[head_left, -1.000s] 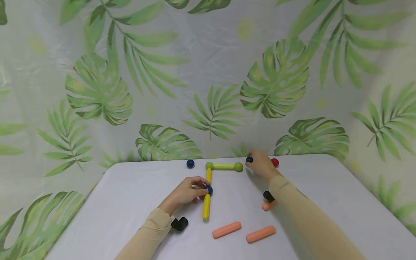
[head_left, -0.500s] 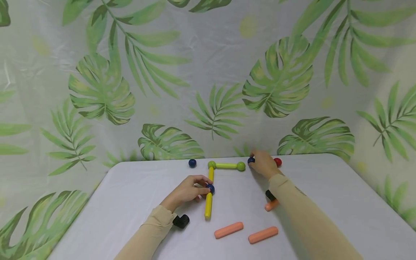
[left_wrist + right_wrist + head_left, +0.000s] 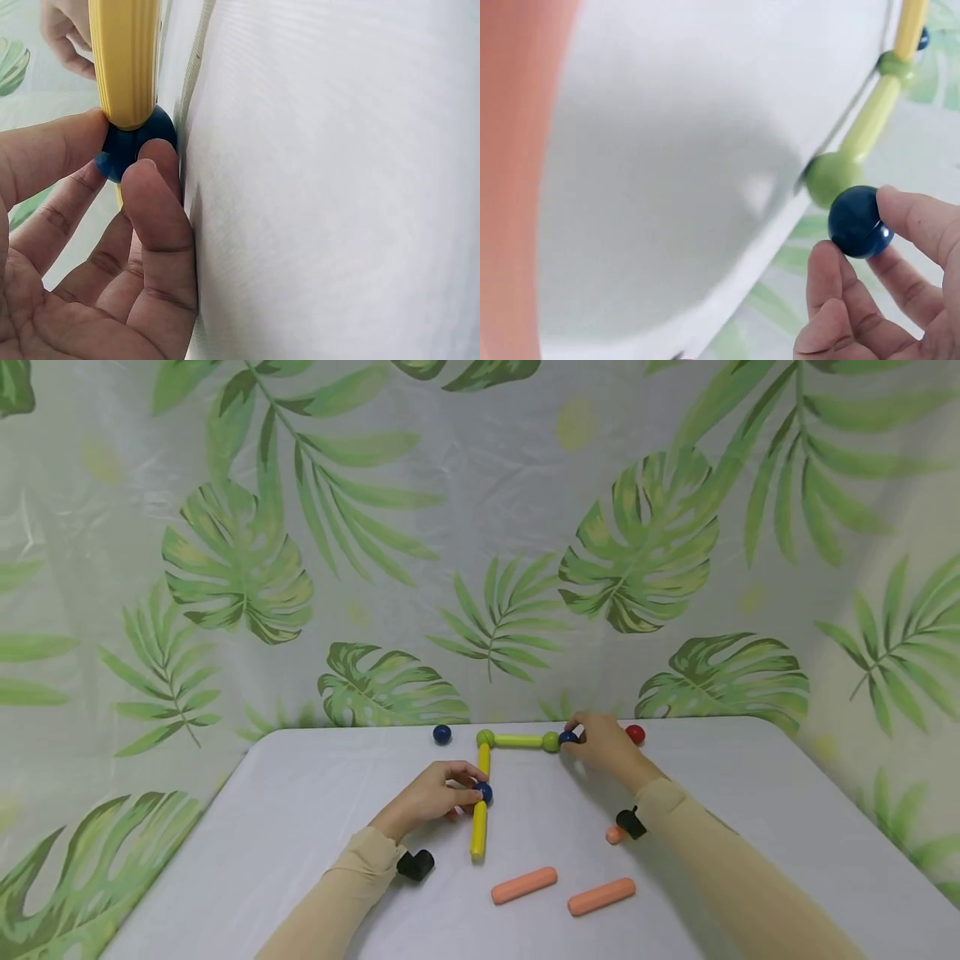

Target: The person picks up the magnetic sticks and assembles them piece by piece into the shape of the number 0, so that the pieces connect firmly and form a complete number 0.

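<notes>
On the white surface, near its far edge, a dark blue ball is pinched between the thumb and fingertips of the right hand and is held just beside the green ball that ends a light green rod. From the head view the two balls seem to meet; the right wrist view shows the blue ball glossy and round, close against the green ball, though actual contact cannot be judged.

A second blue ball is gripped by the left hand at the joint of two yellow rods, the nearer yellow rod running toward the viewer. Only the left wrist view shows how this is done: the ball is squeezed between thumb and forefinger, with the ribbed end of a yellow rod seated on it.

Only the head view takes in the rest: a loose blue ball and a red ball at the far edge, and two orange rods lying near the front.
</notes>
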`<state>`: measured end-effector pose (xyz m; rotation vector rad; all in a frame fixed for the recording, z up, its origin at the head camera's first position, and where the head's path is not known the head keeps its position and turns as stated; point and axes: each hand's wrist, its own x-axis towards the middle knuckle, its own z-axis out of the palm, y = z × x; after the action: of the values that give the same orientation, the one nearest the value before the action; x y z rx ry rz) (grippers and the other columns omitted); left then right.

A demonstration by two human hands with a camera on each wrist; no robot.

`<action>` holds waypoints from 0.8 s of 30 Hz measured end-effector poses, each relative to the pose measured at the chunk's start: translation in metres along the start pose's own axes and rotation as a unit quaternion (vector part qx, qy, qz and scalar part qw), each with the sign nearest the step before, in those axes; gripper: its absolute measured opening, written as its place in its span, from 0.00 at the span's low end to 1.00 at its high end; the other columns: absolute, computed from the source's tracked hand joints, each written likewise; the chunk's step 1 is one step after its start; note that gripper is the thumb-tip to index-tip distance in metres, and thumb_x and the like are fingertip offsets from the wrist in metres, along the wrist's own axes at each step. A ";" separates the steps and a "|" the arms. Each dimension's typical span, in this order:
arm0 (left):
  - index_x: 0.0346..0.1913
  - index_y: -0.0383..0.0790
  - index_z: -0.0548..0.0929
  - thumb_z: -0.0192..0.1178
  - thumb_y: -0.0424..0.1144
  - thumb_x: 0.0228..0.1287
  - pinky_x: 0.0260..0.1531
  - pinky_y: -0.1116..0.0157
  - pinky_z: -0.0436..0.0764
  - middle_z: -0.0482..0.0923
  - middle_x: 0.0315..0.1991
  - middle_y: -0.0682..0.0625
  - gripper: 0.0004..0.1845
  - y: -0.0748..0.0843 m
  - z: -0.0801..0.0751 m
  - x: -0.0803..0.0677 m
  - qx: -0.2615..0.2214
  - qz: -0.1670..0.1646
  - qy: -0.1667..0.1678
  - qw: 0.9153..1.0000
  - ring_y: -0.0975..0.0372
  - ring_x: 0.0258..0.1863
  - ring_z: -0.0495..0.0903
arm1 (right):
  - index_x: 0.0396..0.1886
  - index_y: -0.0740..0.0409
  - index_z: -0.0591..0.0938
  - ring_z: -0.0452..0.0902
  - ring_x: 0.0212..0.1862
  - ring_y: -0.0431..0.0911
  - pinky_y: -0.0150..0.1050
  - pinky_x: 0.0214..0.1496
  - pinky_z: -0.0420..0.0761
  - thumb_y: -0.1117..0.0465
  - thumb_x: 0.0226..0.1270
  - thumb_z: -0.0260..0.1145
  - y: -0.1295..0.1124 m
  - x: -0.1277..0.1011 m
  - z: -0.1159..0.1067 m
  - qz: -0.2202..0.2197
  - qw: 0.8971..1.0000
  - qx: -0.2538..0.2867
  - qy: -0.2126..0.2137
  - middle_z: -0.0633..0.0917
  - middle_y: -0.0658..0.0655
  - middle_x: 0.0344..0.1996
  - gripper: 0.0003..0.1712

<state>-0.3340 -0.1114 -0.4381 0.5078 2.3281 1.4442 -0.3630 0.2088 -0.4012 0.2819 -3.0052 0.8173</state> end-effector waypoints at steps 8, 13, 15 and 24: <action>0.57 0.41 0.87 0.68 0.36 0.74 0.30 0.66 0.81 0.83 0.50 0.44 0.12 -0.001 0.001 0.001 0.005 0.002 0.003 1.000 0.61 0.35 0.86 | 0.56 0.59 0.84 0.80 0.35 0.46 0.39 0.39 0.79 0.54 0.74 0.74 -0.019 -0.026 0.003 -0.023 1.000 0.014 -0.013 0.89 0.56 0.35 0.19; 0.57 0.42 0.87 0.68 0.36 0.74 0.30 0.66 0.81 0.83 0.50 0.44 0.12 0.000 0.001 0.001 0.008 0.002 0.005 1.000 0.61 0.35 0.86 | 0.55 0.57 0.84 0.78 0.33 0.43 0.36 0.37 0.78 0.54 0.73 0.75 -0.037 -0.045 0.011 -0.042 0.999 0.022 -0.022 0.87 0.52 0.32 0.18; 0.57 0.42 0.87 0.68 0.37 0.74 0.30 0.66 0.81 0.83 0.50 0.44 0.12 0.000 0.001 0.001 0.008 0.001 0.006 1.000 0.61 0.35 0.86 | 0.54 0.57 0.84 0.78 0.33 0.42 0.35 0.38 0.78 0.54 0.72 0.76 -0.045 -0.053 0.015 -0.043 0.998 0.031 -0.028 0.87 0.50 0.32 0.18; 0.58 0.42 0.87 0.68 0.37 0.74 0.30 0.66 0.82 0.83 0.50 0.44 0.13 0.001 -0.001 -0.001 0.013 -0.002 0.007 1.000 0.60 0.36 0.85 | 0.51 0.56 0.84 0.78 0.32 0.40 0.33 0.36 0.79 0.55 0.70 0.78 -0.076 -0.085 0.026 -0.074 0.992 0.077 -0.063 0.86 0.48 0.30 0.16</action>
<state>-0.3339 -0.1124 -0.4371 0.5018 2.3596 1.4216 -0.2648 0.1456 -0.3904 0.5734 -2.9901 1.0566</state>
